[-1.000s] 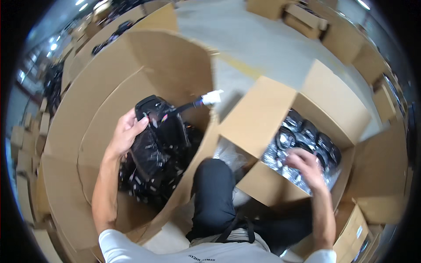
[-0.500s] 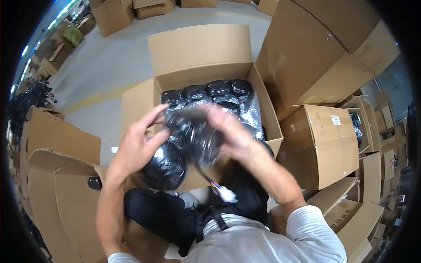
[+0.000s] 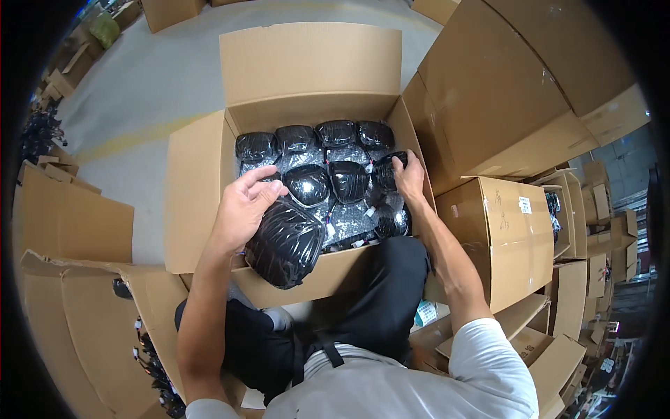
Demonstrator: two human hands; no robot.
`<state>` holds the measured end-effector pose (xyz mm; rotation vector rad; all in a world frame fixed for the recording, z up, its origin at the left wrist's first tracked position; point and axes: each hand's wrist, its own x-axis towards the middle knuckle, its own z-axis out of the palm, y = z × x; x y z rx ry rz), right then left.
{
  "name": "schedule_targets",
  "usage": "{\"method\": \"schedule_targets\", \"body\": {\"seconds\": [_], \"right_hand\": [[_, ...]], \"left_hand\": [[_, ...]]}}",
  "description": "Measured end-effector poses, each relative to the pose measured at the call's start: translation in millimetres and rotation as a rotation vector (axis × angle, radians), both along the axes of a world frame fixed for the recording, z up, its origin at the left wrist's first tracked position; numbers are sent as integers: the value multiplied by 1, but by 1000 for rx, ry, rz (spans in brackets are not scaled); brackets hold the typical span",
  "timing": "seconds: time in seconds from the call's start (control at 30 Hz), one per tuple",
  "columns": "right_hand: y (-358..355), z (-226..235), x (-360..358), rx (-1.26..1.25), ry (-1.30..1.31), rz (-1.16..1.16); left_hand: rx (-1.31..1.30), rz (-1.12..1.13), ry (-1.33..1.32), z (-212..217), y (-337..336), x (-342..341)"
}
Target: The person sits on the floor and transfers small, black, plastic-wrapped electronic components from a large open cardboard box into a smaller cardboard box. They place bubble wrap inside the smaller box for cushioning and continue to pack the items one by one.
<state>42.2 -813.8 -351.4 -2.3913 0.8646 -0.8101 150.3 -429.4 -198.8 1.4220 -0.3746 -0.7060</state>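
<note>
Black unit, long axis pointing nearward; left grip, hold unclear; right grip clasping pod.

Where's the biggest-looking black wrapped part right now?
Head view, left of centre: the black wrapped part is right beside the left hand, overlapping the open box's near edge.

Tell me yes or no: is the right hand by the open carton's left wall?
No, the right hand is on a black wrapped piece beside the open carton's right wall.
</note>
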Motion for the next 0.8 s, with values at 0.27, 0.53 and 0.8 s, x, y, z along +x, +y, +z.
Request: {"method": "schedule_targets", "body": {"seconds": [0.27, 0.53, 0.8], "right_hand": [[-5, -21, -22, -413, 501, 339], [123, 121, 40, 662, 269, 905], [237, 213, 47, 526, -18, 916]], "left_hand": [[-186, 262, 220, 5, -5, 12], [-435, 535, 377, -2, 4, 17], [-90, 624, -34, -2, 4, 13]]}}
